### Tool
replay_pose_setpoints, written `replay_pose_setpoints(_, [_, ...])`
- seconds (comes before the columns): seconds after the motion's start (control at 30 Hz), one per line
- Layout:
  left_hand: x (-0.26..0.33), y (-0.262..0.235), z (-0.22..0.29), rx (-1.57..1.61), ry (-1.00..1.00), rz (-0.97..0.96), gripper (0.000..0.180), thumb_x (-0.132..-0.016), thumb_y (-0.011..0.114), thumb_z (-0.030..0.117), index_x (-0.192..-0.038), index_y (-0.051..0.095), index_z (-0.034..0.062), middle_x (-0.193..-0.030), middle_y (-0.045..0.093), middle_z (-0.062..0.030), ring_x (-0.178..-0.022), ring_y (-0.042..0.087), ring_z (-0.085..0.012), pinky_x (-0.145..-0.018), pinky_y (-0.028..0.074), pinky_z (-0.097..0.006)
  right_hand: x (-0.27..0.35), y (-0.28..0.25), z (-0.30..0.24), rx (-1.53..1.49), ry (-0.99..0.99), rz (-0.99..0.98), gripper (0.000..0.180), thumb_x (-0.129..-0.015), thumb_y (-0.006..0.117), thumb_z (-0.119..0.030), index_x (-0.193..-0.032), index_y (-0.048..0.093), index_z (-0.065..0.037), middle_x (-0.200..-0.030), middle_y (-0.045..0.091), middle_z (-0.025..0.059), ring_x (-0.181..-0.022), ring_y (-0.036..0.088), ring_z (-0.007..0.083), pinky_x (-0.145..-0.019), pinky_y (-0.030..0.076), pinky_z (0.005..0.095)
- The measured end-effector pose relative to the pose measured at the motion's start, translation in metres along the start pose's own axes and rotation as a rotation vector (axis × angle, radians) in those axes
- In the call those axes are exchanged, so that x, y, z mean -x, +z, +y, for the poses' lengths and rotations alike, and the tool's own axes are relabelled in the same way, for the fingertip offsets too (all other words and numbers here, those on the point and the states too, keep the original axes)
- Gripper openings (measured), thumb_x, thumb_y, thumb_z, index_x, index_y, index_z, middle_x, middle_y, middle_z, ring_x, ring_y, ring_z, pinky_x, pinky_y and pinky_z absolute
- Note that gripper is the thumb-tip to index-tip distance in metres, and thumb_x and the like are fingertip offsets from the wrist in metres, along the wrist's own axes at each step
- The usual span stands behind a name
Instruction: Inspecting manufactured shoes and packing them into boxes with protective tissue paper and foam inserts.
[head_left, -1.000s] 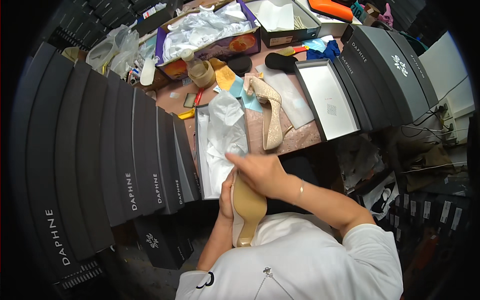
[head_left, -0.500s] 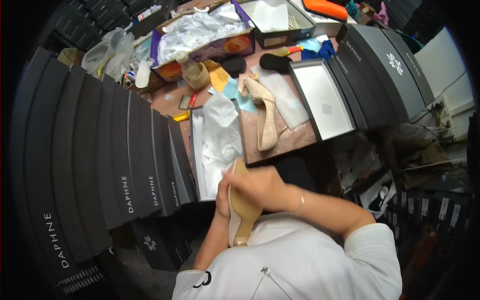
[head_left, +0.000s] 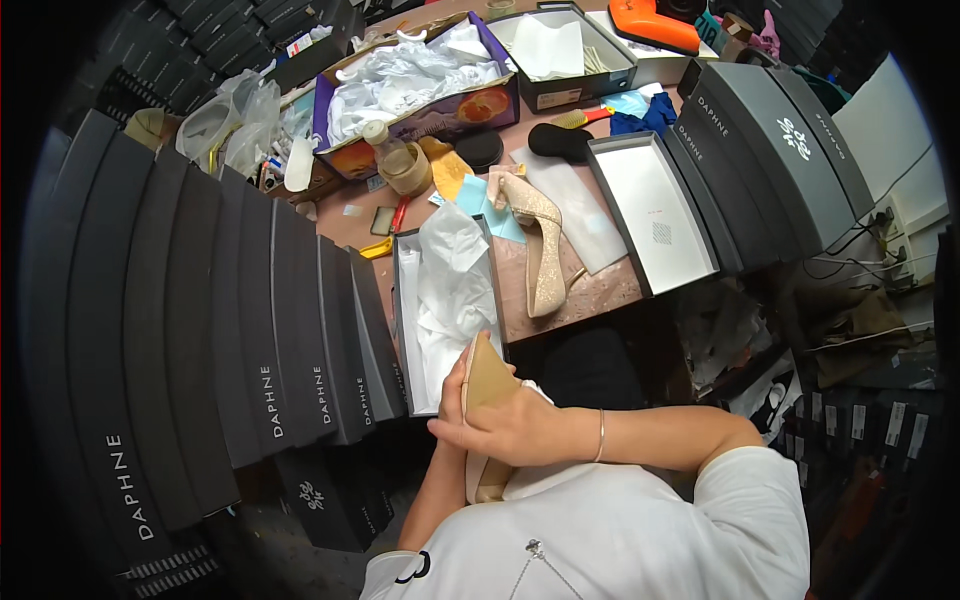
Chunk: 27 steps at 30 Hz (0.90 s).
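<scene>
**Two hands on one shoe, its box just ahead**

Two hands meet on a tan-soled shoe [head_left: 487, 400], held close to the person's chest with the sole facing up toward the camera. The right hand [head_left: 510, 428] lies across the shoe's middle, fingers curled round it in a firm hold. The left hand [head_left: 457, 392] comes up from below along the shoe's left edge; only part of it shows, touching the shoe, and how far its fingers close I cannot tell.

The shoe's long axis runs nearly straight away from the body, toe end pointing toward the open shoebox [head_left: 403, 330], which lies directly in front of the hands with its own long side in the same line. White tissue paper [head_left: 450, 290] fills the box, and the shoe's front tip sits just at the box's near end. The right hand is the one higher on the shoe, nearer the box.

Just right of the box, on the brown table [head_left: 600, 290], the matching glittery heeled shoe [head_left: 540, 250] lies on its side. A grey box lid [head_left: 655, 215] lies open-side up further right, and stacked dark boxes [head_left: 200, 330] line the left.
</scene>
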<state>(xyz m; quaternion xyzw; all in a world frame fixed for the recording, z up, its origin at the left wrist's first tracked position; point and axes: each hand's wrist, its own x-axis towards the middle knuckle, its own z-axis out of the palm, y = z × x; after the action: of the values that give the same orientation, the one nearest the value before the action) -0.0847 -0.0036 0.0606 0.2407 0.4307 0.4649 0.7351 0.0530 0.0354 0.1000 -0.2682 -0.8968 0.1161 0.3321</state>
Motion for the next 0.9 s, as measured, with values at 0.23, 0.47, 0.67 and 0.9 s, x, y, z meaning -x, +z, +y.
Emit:
replay_pose_setpoints(0.23, [0.0, 0.017, 0.011, 0.121, 0.015, 0.02, 0.058, -0.096, 0.031, 0.044, -0.14, 0.038, 0.0079, -0.096, 0.062, -0.0148, -0.08, 0.065, -0.0245, -0.071, 0.056, -0.038, -0.019, 0.033, 0.105, -1.069, 0.7, 0.34, 0.02, -0.094, 0.053, -0.013, -0.11, 0.06, -0.003, -0.08, 0.064, 0.0034, -0.056, 0.058, 0.0138, -0.051, 0.047, 0.0252])
replay_pose_setpoints(0.47, [-0.002, 0.004, 0.01, 0.162, 0.042, 0.024, 0.058, -0.096, 0.031, 0.044, -0.143, 0.036, 0.0104, -0.096, 0.061, -0.0143, -0.082, 0.065, -0.0247, -0.072, 0.056, -0.039, 0.001, 0.014, 0.087, -1.955, 0.977, 0.137, 0.017, -0.1, 0.048, -0.024, -0.097, 0.057, -0.01, -0.07, 0.055, -0.0022, -0.056, 0.052, 0.0061, -0.048, 0.043, 0.0212])
replay_pose_setpoints(0.67, [-0.002, -0.01, 0.01, 0.177, 0.109, 0.008, 0.058, -0.096, 0.03, 0.041, -0.143, 0.036, 0.0072, -0.106, 0.059, -0.0123, -0.091, 0.062, -0.019, -0.078, 0.053, -0.033, 0.006, 0.002, 0.045, -1.254, 0.915, 0.076, 0.019, -0.095, 0.059, -0.023, -0.102, 0.057, -0.005, -0.085, 0.06, 0.0018, -0.076, 0.057, 0.0065, -0.067, 0.047, 0.022])
replay_pose_setpoints(0.9, [-0.003, -0.018, 0.008, 0.219, 0.093, -0.066, 0.058, -0.095, 0.032, 0.038, -0.144, 0.034, 0.005, -0.116, 0.059, -0.013, -0.101, 0.06, -0.0196, -0.088, 0.049, -0.032, 0.027, 0.001, 0.018, -1.346, 1.035, -0.027, 0.022, -0.093, 0.062, -0.018, -0.11, 0.06, -0.004, -0.093, 0.061, -0.0001, -0.085, 0.054, 0.0052, -0.074, 0.046, 0.0219])
